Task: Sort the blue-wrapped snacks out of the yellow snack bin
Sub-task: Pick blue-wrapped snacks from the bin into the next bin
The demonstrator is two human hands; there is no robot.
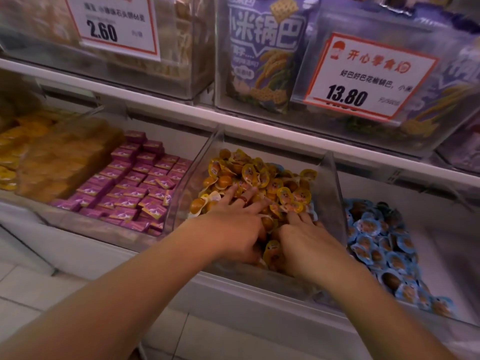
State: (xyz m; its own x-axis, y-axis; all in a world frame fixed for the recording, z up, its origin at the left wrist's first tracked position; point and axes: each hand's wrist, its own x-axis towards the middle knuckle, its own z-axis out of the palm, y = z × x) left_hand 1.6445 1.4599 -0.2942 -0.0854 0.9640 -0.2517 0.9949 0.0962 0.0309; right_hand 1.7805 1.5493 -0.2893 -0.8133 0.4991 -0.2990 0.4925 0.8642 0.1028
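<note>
Left hand [233, 224]: I see it palm-down in the yellow snack bin [335, 183], fingers spread straight over the yellow-wrapped snacks [259, 172], a ring on one finger.
Right hand [306, 237]: I see it buried beside the left, fingertips dug into the pile; I cannot tell if they grasp anything.
Blue-wrapped snacks [381, 240]: heaped in the neighbouring bin to the right; a blue edge shows at the yellow bin's right wall.
Purple packets [135, 188]: stacked in the bin to the left.

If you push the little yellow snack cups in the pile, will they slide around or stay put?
The yellow snack cups would probably slide and tumble: they lie loose and heaped. Their rounded bodies look apt to roll, though the flat lids may stop them. They seem light, since the left hand and right hand dig in easily.
</note>
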